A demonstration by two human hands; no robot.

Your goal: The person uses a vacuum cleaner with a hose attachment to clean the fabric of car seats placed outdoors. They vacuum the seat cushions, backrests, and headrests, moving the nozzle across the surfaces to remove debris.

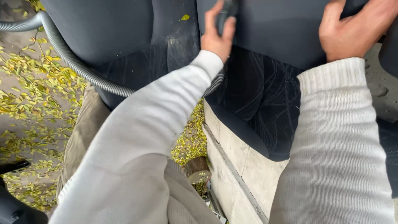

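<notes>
My left hand (216, 35) grips the vacuum nozzle (227, 14) on the car seat (265, 91); right hand (352, 29) pressed flat on the seat back (282, 29).

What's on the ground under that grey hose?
Under the grey hose lies pavement scattered with small yellow-green leaves. Further along, the hose crosses the dark car seat, then passes behind the left sleeve, which hides it there.

Grey ribbed hose (74, 62) — dark seat (265, 99) (faint pale swirls), yellow-green leaves (37, 91)
</notes>
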